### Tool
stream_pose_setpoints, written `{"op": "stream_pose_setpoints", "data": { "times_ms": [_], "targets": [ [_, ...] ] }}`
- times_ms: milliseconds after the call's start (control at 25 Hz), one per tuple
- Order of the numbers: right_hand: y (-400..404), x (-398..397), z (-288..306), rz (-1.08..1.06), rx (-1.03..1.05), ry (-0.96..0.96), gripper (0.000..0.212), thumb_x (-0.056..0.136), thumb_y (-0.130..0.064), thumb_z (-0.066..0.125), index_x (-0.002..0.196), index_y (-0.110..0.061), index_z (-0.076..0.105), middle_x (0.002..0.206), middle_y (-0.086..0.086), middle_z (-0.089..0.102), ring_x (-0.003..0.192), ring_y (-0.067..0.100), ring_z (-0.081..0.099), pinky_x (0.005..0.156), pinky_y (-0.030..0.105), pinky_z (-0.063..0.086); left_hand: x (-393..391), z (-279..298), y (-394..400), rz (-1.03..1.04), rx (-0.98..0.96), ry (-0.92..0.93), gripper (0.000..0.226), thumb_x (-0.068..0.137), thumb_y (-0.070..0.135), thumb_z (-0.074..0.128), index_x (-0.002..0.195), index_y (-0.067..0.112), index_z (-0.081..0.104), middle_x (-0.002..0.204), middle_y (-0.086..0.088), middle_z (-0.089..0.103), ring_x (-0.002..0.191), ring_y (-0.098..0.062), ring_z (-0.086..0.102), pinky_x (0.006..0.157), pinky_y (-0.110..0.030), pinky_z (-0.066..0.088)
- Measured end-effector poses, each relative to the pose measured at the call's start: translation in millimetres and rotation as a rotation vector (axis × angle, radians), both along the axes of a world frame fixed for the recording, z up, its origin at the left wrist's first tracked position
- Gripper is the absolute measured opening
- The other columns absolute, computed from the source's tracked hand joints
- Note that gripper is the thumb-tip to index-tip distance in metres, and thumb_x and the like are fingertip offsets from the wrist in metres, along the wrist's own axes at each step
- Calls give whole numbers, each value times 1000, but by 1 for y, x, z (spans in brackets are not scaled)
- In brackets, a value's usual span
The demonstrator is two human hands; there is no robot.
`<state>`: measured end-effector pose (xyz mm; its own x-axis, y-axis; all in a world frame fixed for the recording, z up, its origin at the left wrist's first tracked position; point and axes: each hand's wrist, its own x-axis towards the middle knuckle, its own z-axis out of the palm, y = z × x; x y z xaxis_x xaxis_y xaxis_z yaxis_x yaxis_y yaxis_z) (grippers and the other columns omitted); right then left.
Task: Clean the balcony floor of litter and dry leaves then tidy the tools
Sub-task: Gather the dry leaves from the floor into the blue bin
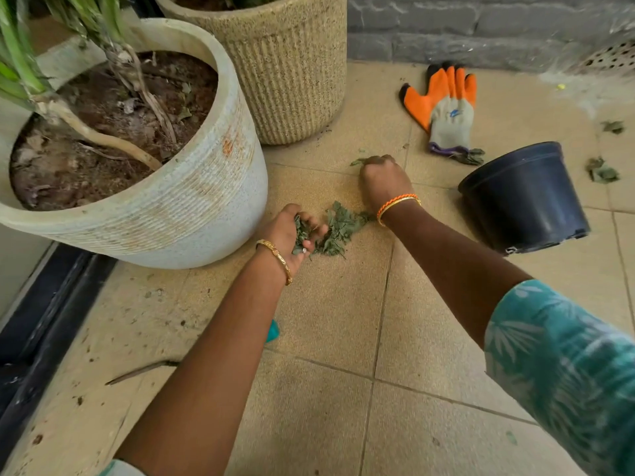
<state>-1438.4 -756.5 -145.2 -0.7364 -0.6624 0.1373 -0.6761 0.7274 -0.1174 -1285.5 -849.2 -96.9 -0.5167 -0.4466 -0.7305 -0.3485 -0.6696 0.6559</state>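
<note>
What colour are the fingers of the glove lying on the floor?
Orange with black tips, on the work glove; head view.

Home balcony: beige tiled floor (pixel 343 321), grey brick wall (pixel 446 25), big potted plant (pixel 130 149), second ribbed planter (pixel 292 70), gardening glove (pixel 446 108), black plastic pot (pixel 525 197), scattered dry leaves (pixel 338 228).

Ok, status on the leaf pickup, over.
Left hand holds leaves. Right hand pinches a leaf off the floor. Leaf pile between hands; scattered leaves beyond black pot.
</note>
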Motion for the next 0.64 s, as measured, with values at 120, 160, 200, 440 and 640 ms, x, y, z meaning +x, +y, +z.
{"op": "stream_pose_setpoints", "data": {
  "times_ms": [120,160,200,440,640],
  "targets": [
    [10,1,4,-56,-314,-85,30,80,12,48,103,6,65,104,22,63,97,36,60,79,36,48,-2,-1,8,-19,31,29,34,100,22,39,69,12,48,63,-5,70,58,-17,70,32,-13,29],
    [14,7,9,-64,-430,-145,31,79,12,50,102,3,68,103,20,66,96,34,62,81,34,49,-2,0,11,-25,25,38,32,100,22,38,73,11,51,68,-8,72,59,-17,71,33,-13,32],
    [20,15,14,-70,-538,-204,30,78,12,51,99,1,71,100,19,68,93,31,64,82,31,50,-1,1,13,-37,18,44,30,101,20,38,78,9,54,72,-10,73,59,-18,71,33,-13,33],
    [57,76,52,-114,-849,-751,27,79,0,68,95,-22,65,88,2,68,74,17,68,57,16,52,12,7,33,-213,56,55,35,102,28,35,109,1,57,86,-18,71,66,-26,71,34,-15,40],
    [75,127,53,-12,-654,-760,49,79,-4,70,119,-25,53,77,-3,71,66,4,65,63,19,54,32,9,59,-251,85,-13,39,101,41,36,85,14,59,59,0,62,50,-16,60,33,-11,33]
  ]
}}
